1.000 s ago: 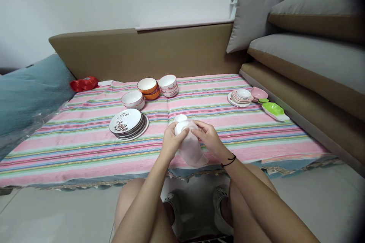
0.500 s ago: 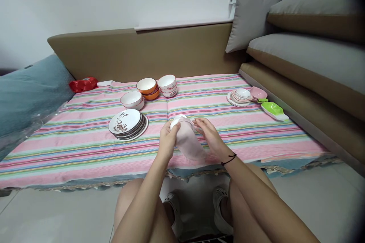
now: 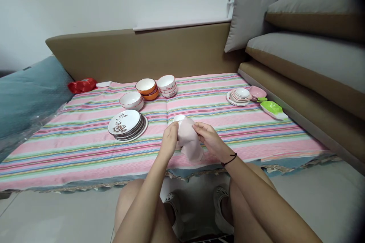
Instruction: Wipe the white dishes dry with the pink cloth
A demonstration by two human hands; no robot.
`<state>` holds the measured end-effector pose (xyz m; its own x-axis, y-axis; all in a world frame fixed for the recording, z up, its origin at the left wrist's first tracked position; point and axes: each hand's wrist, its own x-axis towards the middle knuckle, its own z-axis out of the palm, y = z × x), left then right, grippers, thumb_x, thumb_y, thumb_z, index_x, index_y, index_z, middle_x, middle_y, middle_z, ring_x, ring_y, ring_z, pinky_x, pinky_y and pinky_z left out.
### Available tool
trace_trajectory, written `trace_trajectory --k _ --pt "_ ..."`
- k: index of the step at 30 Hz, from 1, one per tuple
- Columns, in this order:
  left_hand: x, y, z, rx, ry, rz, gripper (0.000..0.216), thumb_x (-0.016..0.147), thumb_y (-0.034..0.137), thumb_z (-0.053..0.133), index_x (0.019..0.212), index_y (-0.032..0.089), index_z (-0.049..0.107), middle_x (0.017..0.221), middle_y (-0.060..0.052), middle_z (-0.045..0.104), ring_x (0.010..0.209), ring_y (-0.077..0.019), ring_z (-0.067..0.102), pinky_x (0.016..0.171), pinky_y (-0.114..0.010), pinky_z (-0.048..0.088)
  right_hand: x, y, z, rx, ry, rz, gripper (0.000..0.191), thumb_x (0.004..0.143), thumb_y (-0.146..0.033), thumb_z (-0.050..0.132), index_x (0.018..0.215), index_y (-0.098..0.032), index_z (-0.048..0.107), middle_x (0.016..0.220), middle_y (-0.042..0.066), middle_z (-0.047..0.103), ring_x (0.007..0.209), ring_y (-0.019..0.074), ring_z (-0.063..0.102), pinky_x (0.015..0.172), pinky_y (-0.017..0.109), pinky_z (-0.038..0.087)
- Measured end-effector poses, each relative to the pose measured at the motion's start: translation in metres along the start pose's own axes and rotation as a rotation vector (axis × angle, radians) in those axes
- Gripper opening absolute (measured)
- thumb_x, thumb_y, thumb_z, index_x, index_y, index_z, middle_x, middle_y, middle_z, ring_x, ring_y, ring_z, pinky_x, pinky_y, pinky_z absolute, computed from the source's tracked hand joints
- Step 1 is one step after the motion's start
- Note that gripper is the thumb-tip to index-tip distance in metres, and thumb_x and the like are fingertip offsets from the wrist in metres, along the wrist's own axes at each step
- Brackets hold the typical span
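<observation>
Between my hands a pale pink cloth (image 3: 188, 136) hangs down over part of a small white dish (image 3: 179, 117), whose upper edge shows behind it. My left hand (image 3: 170, 138) grips the dish and the cloth's left side, thumb in front. With thumb and fingers closed, my right hand (image 3: 208, 136) pinches the cloth's upper right edge. How much of the dish lies behind the cloth is hidden. Left of my hands stands a stack of white plates (image 3: 124, 122) with dark rims and a brown flower print.
Behind the plates are white bowls (image 3: 131, 99), orange bowls (image 3: 146, 85) and red-patterned bowls (image 3: 166, 82). At right lie stacked small dishes (image 3: 238, 97), a pink dish (image 3: 257, 92) and a green leaf-shaped dish (image 3: 273, 109). A red bundle (image 3: 82, 85) sits far left; cushions (image 3: 305, 57) border the right.
My right hand has moved in and closed on the cloth's edge. The cloth now drapes across the front, and more of the dish's rim stands out behind it.
</observation>
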<state>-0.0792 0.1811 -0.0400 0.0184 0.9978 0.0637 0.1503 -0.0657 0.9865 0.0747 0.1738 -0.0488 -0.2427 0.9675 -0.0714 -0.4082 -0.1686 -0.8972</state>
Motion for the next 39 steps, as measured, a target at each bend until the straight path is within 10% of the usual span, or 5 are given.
trace_trajectory --k 4,39 --pt "0.001 -0.006 -0.002 0.012 -0.046 0.002 0.055 0.080 0.046 0.057 0.125 0.016 0.050 0.097 -0.006 0.060 0.073 -0.0135 0.055 0.060 -0.024 0.046 0.003 -0.001 -0.005 -0.141 -0.040 -0.066 0.031 0.071 -0.047 0.071 0.076 -0.017 0.061 0.072 -0.001 0.054 0.063 0.0106 0.046 0.058 0.024 0.036" --pt "-0.018 0.006 0.016 1.083 -0.044 0.087 0.025 0.094 0.031 0.035 0.104 0.012 0.048 0.102 -0.014 0.060 0.084 -0.0254 0.064 0.063 -0.030 0.042 0.003 0.008 0.003 -0.207 0.019 -0.090 0.038 0.071 -0.052 0.067 0.066 -0.017 0.056 0.065 -0.002 0.049 0.062 0.0105 0.041 0.056 0.024 0.033"
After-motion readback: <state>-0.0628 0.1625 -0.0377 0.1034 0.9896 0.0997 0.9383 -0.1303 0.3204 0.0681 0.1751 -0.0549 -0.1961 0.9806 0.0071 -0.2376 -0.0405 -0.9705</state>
